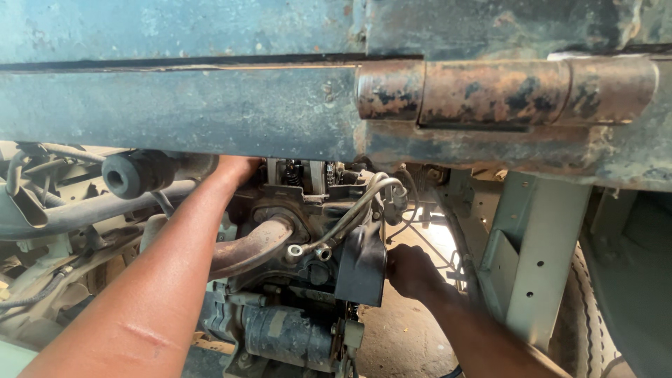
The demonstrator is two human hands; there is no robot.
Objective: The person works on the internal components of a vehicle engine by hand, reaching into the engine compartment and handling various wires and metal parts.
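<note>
Rusted hinge (507,91) and blue-green body panel (182,105) hang closest, filling the top of the view. Below them sits the grimy engine (301,280), and both arms go in around it. Left hand (238,168) reaches up over the far top of the engine, just under the panel edge; its fingers are hidden, so I cannot tell its grip. Right hand (413,269) is curled against the black bracket (360,269) on the engine's right side, touching it, fingertips tucked behind. A thin metal pipe (350,213) loops between the two hands.
</note>
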